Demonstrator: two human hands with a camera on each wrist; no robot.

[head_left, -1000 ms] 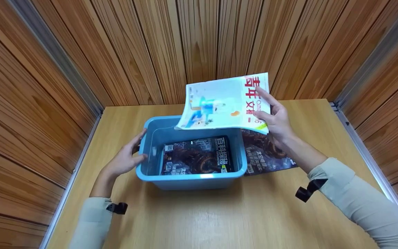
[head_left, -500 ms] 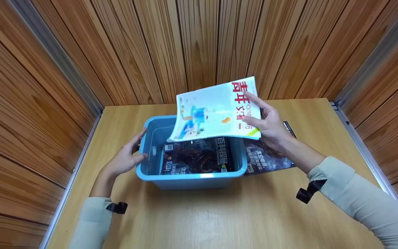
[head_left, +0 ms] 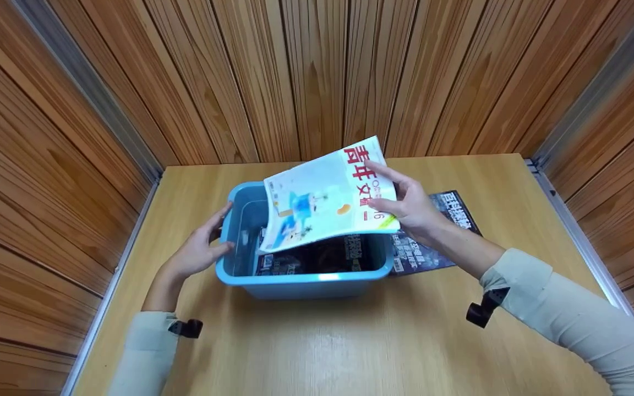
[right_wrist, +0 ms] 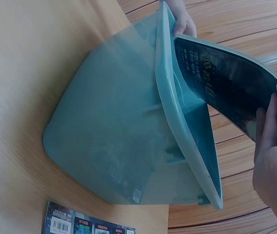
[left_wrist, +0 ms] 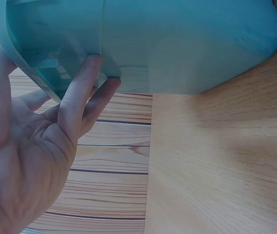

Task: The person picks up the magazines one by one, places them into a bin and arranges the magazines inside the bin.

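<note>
A blue plastic bin (head_left: pixel 303 279) stands mid-table, and a dark magazine (head_left: pixel 317 257) lies flat inside it. My right hand (head_left: pixel 405 204) pinches the right edge of a white magazine (head_left: pixel 322 206) with red characters and holds it tilted over the bin's opening, its low end on the left. In the right wrist view this magazine (right_wrist: pixel 231 87) shows its dark back cover above the bin (right_wrist: pixel 128 141), with my right hand (right_wrist: pixel 275 165) at its edge. My left hand (head_left: pixel 201 250) grips the bin's left rim. Its fingers (left_wrist: pixel 87 92) lie under the lip of the bin (left_wrist: pixel 177 44).
A second dark magazine (head_left: pixel 438 228) lies flat on the wooden table (head_left: pixel 350 341), just right of the bin, also in the right wrist view (right_wrist: pixel 85 224). Wood-panelled walls (head_left: pixel 317 77) close in the table at the back and on both sides.
My right hand has carried the white magazine left and down, from above the bin's right side to over its opening. More of the dark magazine on the table now shows. The left hand stayed put.
</note>
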